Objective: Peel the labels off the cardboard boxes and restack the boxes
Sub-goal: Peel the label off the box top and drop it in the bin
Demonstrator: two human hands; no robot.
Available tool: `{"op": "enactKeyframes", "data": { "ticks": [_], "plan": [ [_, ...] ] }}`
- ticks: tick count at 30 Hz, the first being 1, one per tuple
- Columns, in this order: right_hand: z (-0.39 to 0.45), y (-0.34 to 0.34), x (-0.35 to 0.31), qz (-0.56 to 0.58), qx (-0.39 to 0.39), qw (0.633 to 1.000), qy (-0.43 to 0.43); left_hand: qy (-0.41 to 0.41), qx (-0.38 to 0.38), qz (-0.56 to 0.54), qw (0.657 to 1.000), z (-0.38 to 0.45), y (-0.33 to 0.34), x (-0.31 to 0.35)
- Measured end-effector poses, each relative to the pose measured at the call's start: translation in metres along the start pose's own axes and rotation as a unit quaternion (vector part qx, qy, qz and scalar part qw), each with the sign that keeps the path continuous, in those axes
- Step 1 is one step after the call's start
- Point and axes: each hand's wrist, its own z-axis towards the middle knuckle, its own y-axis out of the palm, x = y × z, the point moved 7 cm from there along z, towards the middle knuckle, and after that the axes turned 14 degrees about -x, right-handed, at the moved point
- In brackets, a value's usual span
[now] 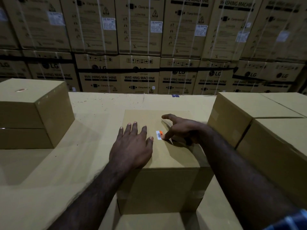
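— Where are your hands?

— Both on top of the middle box (166, 153). My left hand (132, 146) lies flat on its left part, fingers straight and a little spread, thumb tip just beside the label (159, 135). My right hand (181, 128) has a fingertip pressed at the label's right edge; the thumb reaches away toward the far edge and the other fingers are curled under, holding nothing that I can see.

— And the label?

— Small, white with a barcode and an orange end, stuck flat near the middle of the lid, between my two hands.

— Room to move?

— The box's near edge is under my left wrist. To the left there is an open stretch of cardboard surface (93, 117) before the left stack (33, 112). On the right, the right stack (245, 118) stands close; my forearm runs along its corner. Beyond the far edge, more bare cardboard, then a wall of washing machine cartons (139, 47).
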Motion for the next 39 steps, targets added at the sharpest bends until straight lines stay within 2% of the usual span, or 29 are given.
{"op": "enactKeyframes", "data": {
  "ticks": [6,10,13,18,25,33,39],
  "plan": [
    [-0.003,-0.001,0.0,0.021,0.013,0.997,-0.072,0.0,0.0,-0.001,1.0,0.0,0.0,0.0],
    [-0.015,0.005,0.0,-0.014,0.069,0.981,-0.18,0.004,0.005,-0.004,1.0,0.001,0.0,-0.001],
    [-0.024,0.009,0.001,-0.06,0.112,0.966,-0.224,0.002,0.006,-0.001,1.0,0.001,0.0,-0.001],
    [-0.01,0.003,-0.002,-0.102,0.143,0.965,-0.197,0.0,-0.003,0.0,1.0,0.001,0.001,-0.001],
    [0.007,0.006,-0.008,-0.169,0.134,0.961,-0.176,0.005,0.003,-0.004,1.0,0.001,0.0,-0.002],
    [0.0,0.009,-0.011,-0.172,0.143,0.957,-0.183,0.005,0.005,-0.006,1.0,0.001,0.0,-0.001],
    [0.001,0.013,-0.015,-0.186,0.121,0.962,-0.158,0.003,0.006,-0.007,1.0,0.0,0.0,-0.001]
  ]
}}
